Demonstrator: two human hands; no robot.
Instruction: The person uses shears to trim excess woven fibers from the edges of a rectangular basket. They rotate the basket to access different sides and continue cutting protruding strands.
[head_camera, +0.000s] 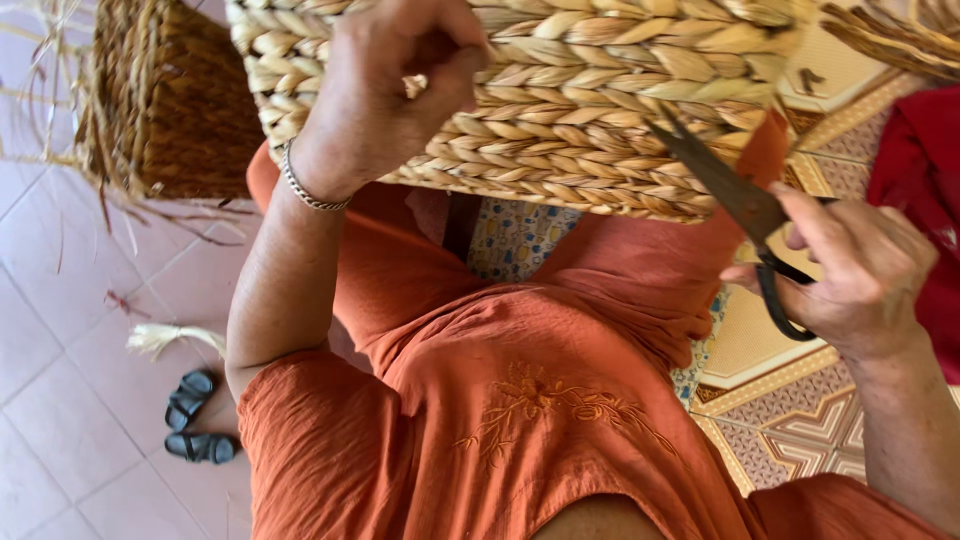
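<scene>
My left hand (385, 95) grips the woven basket (560, 100) on my lap while my right hand (850, 270), clamped on scissors (740, 205), points their blades up-left at its lower edge.

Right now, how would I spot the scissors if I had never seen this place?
Start at the big pale braided basket held over the orange-clothed lap. At its lower right edge, the right hand grips the scissors. They are the only dark metal thing among straw and cloth, with blades pointing up at the weave.
</scene>
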